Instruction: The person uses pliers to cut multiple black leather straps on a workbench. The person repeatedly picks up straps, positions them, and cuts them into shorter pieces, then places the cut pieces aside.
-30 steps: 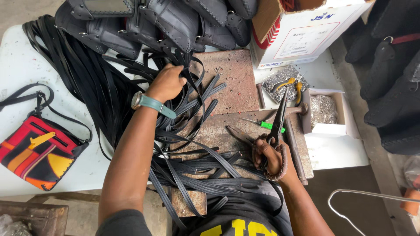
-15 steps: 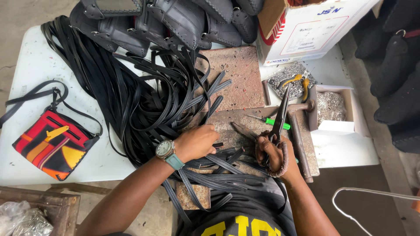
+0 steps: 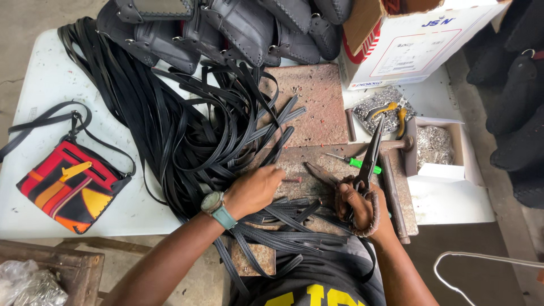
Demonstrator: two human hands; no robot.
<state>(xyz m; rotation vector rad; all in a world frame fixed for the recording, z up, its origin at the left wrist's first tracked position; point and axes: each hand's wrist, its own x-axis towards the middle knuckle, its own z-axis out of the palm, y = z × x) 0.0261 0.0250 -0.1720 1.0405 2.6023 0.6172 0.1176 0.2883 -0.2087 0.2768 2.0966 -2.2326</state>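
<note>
My left hand [image 3: 256, 190], with a watch on the wrist, rests fingers curled on black leather straps [image 3: 187, 136] over a rusty metal plate [image 3: 309, 170]; whether it grips a strap I cannot tell. A small red-tipped pin [image 3: 293, 179] lies just beyond its fingertips. My right hand [image 3: 358, 207] grips the cord-wrapped handles of long pliers [image 3: 371, 153], which point away from me. More straps [image 3: 289, 226] lie across my lap between both hands.
Black leather bags [image 3: 226, 25] are piled at the back. A red, orange and black pouch [image 3: 71, 187] lies at the left. A cardboard box [image 3: 419, 39], trays of metal rivets [image 3: 433, 144], a green-handled screwdriver [image 3: 354, 162] and yellow-handled pliers [image 3: 391, 110] sit at the right.
My left hand has drawn back from the strap pile toward me, down to the straps on the plate. The right hand with the pliers has barely moved.
</note>
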